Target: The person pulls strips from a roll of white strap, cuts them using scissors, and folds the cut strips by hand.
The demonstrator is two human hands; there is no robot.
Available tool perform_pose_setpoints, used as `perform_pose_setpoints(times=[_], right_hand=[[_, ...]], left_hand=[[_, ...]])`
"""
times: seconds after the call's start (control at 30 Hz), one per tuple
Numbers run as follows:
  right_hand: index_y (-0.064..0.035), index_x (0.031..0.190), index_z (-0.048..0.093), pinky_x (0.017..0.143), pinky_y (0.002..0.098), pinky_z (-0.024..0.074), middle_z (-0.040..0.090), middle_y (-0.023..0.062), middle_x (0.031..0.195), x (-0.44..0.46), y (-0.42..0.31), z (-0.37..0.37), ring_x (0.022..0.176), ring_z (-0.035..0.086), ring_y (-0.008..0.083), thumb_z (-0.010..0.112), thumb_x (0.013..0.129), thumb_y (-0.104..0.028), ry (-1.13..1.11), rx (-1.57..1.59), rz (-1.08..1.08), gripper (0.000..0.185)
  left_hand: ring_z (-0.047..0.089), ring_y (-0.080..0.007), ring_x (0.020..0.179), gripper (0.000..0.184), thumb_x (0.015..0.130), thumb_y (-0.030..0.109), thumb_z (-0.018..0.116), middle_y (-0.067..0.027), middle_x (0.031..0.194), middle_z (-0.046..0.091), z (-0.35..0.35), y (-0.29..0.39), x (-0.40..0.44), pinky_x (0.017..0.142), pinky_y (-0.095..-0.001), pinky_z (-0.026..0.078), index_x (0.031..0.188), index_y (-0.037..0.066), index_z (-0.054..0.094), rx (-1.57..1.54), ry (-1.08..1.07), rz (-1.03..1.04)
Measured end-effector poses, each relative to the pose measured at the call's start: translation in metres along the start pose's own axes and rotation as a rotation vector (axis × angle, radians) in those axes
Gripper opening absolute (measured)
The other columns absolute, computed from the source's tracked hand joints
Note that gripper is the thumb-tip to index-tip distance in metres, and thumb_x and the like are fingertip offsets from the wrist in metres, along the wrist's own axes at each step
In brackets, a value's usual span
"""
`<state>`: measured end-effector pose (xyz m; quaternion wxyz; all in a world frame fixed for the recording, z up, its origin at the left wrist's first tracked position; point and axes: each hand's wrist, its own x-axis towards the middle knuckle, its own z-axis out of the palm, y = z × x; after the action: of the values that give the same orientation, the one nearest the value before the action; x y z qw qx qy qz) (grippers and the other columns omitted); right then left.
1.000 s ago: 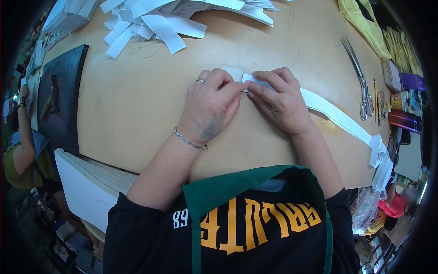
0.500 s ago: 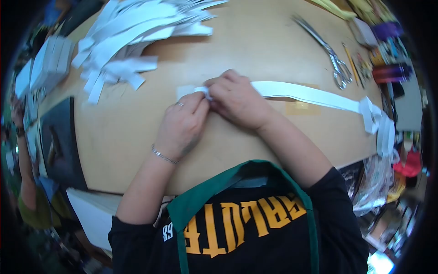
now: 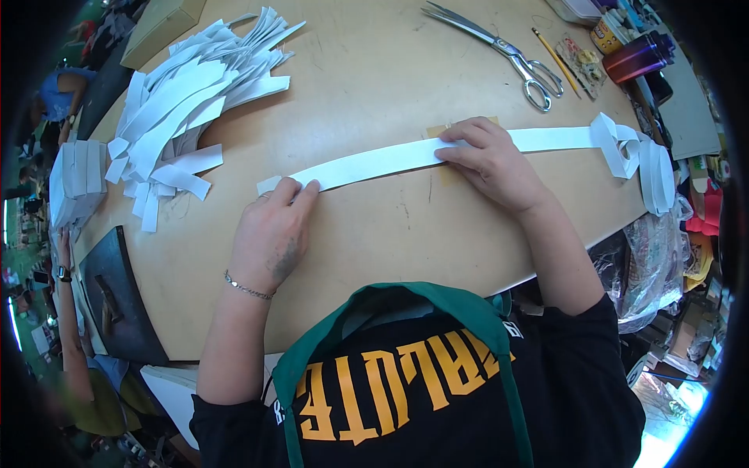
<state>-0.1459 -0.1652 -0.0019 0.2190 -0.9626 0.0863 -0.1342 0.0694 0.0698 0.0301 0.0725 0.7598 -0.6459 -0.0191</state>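
Note:
A long flat white strip (image 3: pixel 382 161) lies across the table in a shallow curve. Its left end is under the fingertips of my left hand (image 3: pixel 271 234), thumb and fingers closed on it. Further right, my right hand (image 3: pixel 499 170) grips the strip between thumb and fingers, over a tan tape patch (image 3: pixel 449 173) on the tabletop. Beyond that hand the strip runs to a looped white bundle (image 3: pixel 655 175) at the right table edge. Whether the strip is one layer or two under my fingers is hidden.
Many cut white strips (image 3: pixel 175 101) are heaped at the upper left. Large scissors (image 3: pixel 507 51), a pencil (image 3: pixel 558 62) and a purple-red bottle (image 3: pixel 636 58) lie at the upper right. A dark board (image 3: pixel 121 300) is at the left edge, near another person's arm (image 3: pixel 72 327).
My hands have moved apart from being close together: the right slid rightward along the strip, the left went left and down. More of the strip shows between them. The view has shifted.

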Motion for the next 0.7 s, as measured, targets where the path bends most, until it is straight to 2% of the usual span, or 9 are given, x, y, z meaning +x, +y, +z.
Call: perform_pose_setpoints(times=[0.1,0.2,0.3,0.4,0.5,0.6,0.7], right_hand=[[-0.0153,0.101,0.067,0.098,0.0452,0.0374,0.056,0.0081,0.119,-0.01,-0.003,0.007,0.117,0.047,0.0287,0.06,0.076,-0.009,0.077,-0.2,-0.031,0.026],[-0.0166,0.102,0.066,0.103,0.0492,0.0325,0.051,0.0096,0.127,-0.015,-0.018,0.005,0.122,0.043,0.0298,0.056,0.079,-0.011,0.097,-0.378,0.043,0.026],[-0.0172,0.103,0.066,0.105,0.0509,0.0293,0.047,0.009,0.131,-0.025,-0.021,0.008,0.123,0.042,0.0298,0.054,0.081,-0.013,0.123,-0.382,0.121,0.026],[-0.016,0.102,0.066,0.104,0.0493,0.0306,0.05,0.0083,0.128,-0.025,-0.024,0.007,0.122,0.043,0.0298,0.058,0.078,-0.011,0.127,-0.395,0.156,0.025],[-0.0132,0.095,0.066,0.1,0.0461,0.0348,0.056,0.0066,0.12,-0.018,-0.015,0.009,0.117,0.047,0.0285,0.062,0.076,-0.01,0.187,-0.257,0.104,0.02],[-0.0109,0.089,0.063,0.095,0.0434,0.0376,0.06,0.0046,0.111,-0.012,-0.005,0.002,0.11,0.051,0.0271,0.065,0.075,-0.01,0.141,-0.095,0.087,0.014],[-0.0106,0.086,0.062,0.092,0.0423,0.0383,0.061,0.0037,0.107,-0.011,-0.006,-0.005,0.105,0.053,0.0264,0.065,0.075,-0.011,0.101,-0.069,0.076,0.011]], left_hand=[[0.061,-0.0276,0.073,0.038,0.074,0.0,0.057,-0.0088,0.092,0.057,-0.002,-0.004,0.0,0.066,-0.0345,0.051,0.11,0.009,0.059,-0.037,-0.018,0.021],[0.061,-0.0283,0.072,0.043,0.076,0.0,0.055,-0.0103,0.092,0.056,-0.009,0.002,0.003,0.066,-0.0351,0.051,0.118,0.012,0.056,-0.025,-0.106,-0.021],[0.061,-0.0295,0.07,0.049,0.077,0.001,0.053,-0.0126,0.092,0.054,-0.017,0.01,0.01,0.064,-0.0366,0.051,0.124,0.015,0.053,0.057,-0.258,-0.026],[0.061,-0.0305,0.068,0.05,0.078,0.001,0.052,-0.0143,0.091,0.053,-0.017,0.016,0.015,0.063,-0.0374,0.051,0.126,0.015,0.052,0.1,-0.29,-0.013],[0.061,-0.0305,0.067,0.05,0.078,0.001,0.052,-0.0148,0.091,0.054,-0.018,0.016,0.019,0.062,-0.0373,0.052,0.126,0.015,0.052,0.099,-0.327,-0.015],[0.061,-0.0303,0.068,0.049,0.078,0.001,0.052,-0.0145,0.091,0.054,-0.018,0.017,0.019,0.063,-0.037,0.052,0.125,0.015,0.053,0.112,-0.323,-0.025],[0.061,-0.0297,0.068,0.049,0.077,0.001,0.053,-0.014,0.089,0.054,-0.017,0.016,0.019,0.063,-0.0365,0.052,0.123,0.014,0.055,0.11,-0.293,0.004]])
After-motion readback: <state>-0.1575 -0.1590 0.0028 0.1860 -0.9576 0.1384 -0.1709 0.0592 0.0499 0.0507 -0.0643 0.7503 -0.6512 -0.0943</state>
